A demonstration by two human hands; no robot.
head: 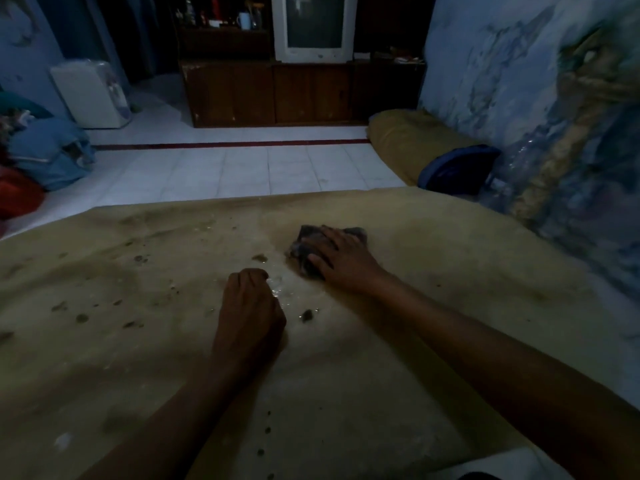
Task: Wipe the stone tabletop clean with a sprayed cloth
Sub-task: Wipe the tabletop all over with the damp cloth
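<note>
Right hand (pixel 341 259) flat on the cloth (pixel 309 249), fingers spread, pressing it to the counter (pixel 433 244) toward the far edge. Left hand (pixel 250 306), a fist holding nothing, rests just beside; wet drops (pixel 277 292) glisten between them.
</note>
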